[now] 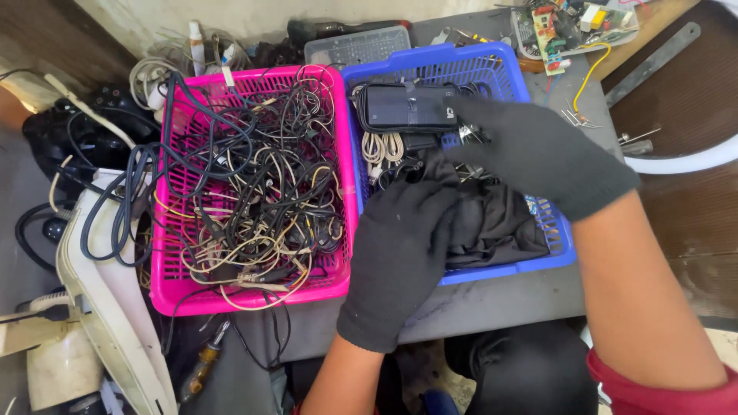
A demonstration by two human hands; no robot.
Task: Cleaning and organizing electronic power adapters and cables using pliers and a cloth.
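Left hand: in a black knit glove, palm down, fingers loosely curled and pointing up and to the right.
Left forearm: bare, rising from the bottom edge of the view.
Right hand: black glove too, reaching leftward, fingers bent downward; whether they pinch anything is hard to tell.
Right forearm: bare, entering from the lower right corner, a red sleeve at its end.
Hands together: fingertips close, nearly meeting.
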